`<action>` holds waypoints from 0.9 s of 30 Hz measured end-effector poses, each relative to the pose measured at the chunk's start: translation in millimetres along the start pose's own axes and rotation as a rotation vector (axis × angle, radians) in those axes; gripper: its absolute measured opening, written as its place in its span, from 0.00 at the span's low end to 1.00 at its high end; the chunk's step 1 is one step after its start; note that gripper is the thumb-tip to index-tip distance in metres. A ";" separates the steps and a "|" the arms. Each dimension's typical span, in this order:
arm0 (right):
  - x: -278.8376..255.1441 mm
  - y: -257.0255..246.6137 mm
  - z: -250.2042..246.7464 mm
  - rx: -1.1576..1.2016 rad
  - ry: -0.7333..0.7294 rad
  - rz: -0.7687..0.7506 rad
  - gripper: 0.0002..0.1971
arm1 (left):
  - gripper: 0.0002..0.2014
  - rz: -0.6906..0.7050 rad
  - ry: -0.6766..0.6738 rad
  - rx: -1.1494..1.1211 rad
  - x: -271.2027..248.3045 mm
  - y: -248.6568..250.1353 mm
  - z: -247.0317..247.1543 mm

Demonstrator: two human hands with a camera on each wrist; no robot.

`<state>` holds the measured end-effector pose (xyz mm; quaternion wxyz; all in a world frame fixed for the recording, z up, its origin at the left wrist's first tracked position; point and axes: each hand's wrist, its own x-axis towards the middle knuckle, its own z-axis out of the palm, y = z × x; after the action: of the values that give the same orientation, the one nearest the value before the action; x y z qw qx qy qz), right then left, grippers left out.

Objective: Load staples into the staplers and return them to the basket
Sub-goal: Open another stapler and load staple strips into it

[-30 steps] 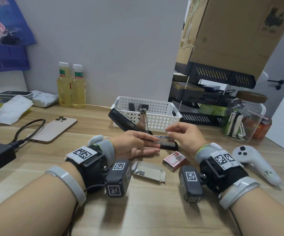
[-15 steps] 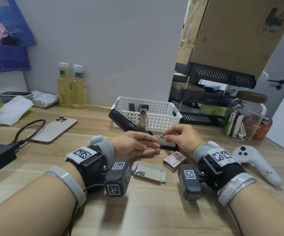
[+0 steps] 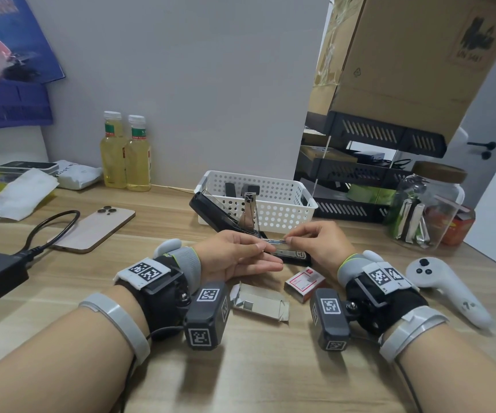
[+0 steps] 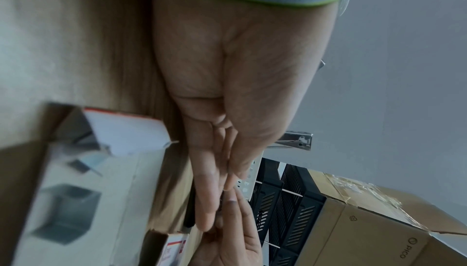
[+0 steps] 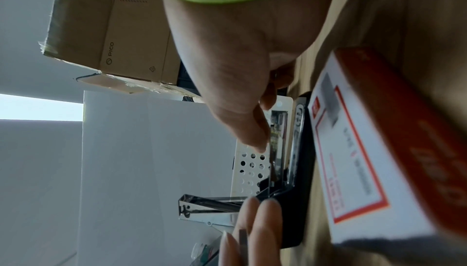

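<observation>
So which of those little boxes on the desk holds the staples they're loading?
Start at the white basket by the wall and come toward the person, past the open black stapler. Two small boxes lie there: the staple box is the red-and-white one on the right, not the flattened grey carton.

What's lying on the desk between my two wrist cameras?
In the head view, a flattened silver-grey carton lies there, with the red staple box just beyond it.
</observation>
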<state>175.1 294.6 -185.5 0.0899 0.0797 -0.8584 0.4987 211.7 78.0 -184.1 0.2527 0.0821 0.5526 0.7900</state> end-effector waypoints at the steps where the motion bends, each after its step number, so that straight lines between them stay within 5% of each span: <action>1: 0.8 0.0 0.0 0.051 0.029 -0.003 0.05 | 0.14 -0.002 0.012 0.021 -0.2 0.5 0.8; 5: -1.3 -4.7 0.2 0.153 0.032 -0.073 0.09 | 0.12 0.014 0.049 0.109 1.7 -0.8 1.5; 10: 1.2 -1.0 5.2 0.216 -0.107 0.019 0.13 | 0.15 0.054 0.041 0.118 6.8 -4.2 -2.6; 14: -1.0 -3.6 -1.9 0.166 -0.007 0.040 0.12 | 0.15 0.048 0.032 0.084 8.7 -4.2 -3.6; 19: -8.8 -11.4 -12.1 0.075 0.044 -0.106 0.07 | 0.14 0.042 -0.003 0.064 6.6 -4.1 -4.2; 25: -24.3 -24.9 -5.2 -0.028 -0.326 -0.255 0.07 | 0.11 0.082 -0.014 0.062 4.4 -5.7 -1.4; 27: -23.6 -25.2 -2.3 -0.086 -0.347 -0.252 0.08 | 0.12 0.080 -0.010 0.072 4.3 -4.8 -1.2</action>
<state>203.9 285.4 -168.7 0.0058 0.2670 -0.8648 0.4251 209.0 80.4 -189.6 0.2207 0.1172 0.5757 0.7786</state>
